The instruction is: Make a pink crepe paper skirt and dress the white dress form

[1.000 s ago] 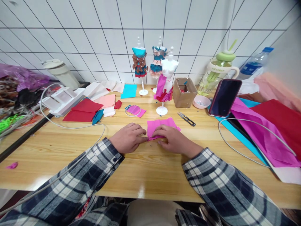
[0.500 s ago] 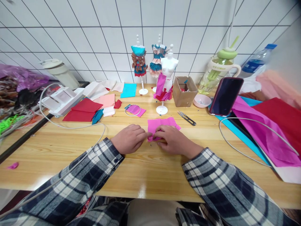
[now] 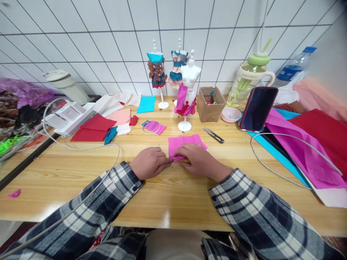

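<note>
A bright pink sheet (image 3: pixel 187 142), which looks like crepe paper, lies flat on the table in front of me, its near edge folded over in a narrow strip. My left hand (image 3: pixel 150 163) has its fingers curled, thumb and index fingertip pressed on the sheet's near left corner. Over the lower middle of the sheet, my right hand (image 3: pixel 199 160) is bent, its fingers pinching the folded edge; the thumb lies in front. Part of the fold is hidden under the right fingers. Thread snips (image 3: pixel 213 135) lie on the table beyond my right hand.
Behind the sheet stands a white mini mannequin (image 3: pixel 190 76) with a pink and red skirt. Two dressed mannequins stand behind it, and a cardboard box (image 3: pixel 210 108) is beside it. A phone (image 3: pixel 258 108) leans at right; a white cable (image 3: pixel 119 151) crosses at left.
The camera view has shifted slightly. My left fingertips have moved a little down along the sheet's near left corner, and the near edge looks more folded under my right fingers.
</note>
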### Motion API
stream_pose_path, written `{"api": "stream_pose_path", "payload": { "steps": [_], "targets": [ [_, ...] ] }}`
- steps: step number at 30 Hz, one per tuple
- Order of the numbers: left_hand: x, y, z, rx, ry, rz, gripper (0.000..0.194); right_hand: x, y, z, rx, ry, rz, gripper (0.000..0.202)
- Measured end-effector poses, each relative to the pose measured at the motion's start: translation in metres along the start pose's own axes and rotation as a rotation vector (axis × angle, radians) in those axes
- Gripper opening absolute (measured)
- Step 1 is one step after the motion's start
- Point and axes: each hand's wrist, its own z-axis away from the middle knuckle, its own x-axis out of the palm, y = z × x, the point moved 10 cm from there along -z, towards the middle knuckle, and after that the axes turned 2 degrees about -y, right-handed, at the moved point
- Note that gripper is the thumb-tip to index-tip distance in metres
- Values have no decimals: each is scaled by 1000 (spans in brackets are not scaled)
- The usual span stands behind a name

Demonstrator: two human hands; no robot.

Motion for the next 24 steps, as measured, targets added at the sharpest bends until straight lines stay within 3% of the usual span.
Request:
{"api": "stream_pose_path", "payload": {
  "steps": [4,11,19,24],
  "targets": [
    [0,-3,-1,-15,0,62,27,-5,2,1,16,43,-5,49],
    [0,-12,-2,-84,-17,245,24,0,1,-4,3,19,38,13],
    [-1,-29,-4,-268,81,328,18,3,6,-8,70,42,82,13],
    [0,-30,-6,-298,124,382,14,0,2,-9,112,73,105,21]
  ]
}}
